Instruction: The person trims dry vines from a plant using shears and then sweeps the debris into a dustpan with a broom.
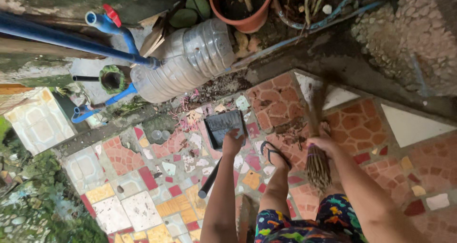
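Down on a patchwork tiled floor, one hand is on a dustpan and the other grips a broom.

Seen from the head camera, the left hand (232, 142) is closed on the dark grey plastic dustpan (223, 126), which rests on the mosaic floor of red, yellow and white tile pieces (143, 195); its long black handle (209, 178) runs back toward the person. To the right, the right hand (322, 140) is clamped round the brown bundled-twig broom (316, 128), whose blurred end lies over dark soil on the tiles. A sandalled foot (273, 155) stands between the hands. Farther off lie a clear ribbed plastic bottle (188, 62), blue pipes (71, 38) and a terracotta pot (243, 9).
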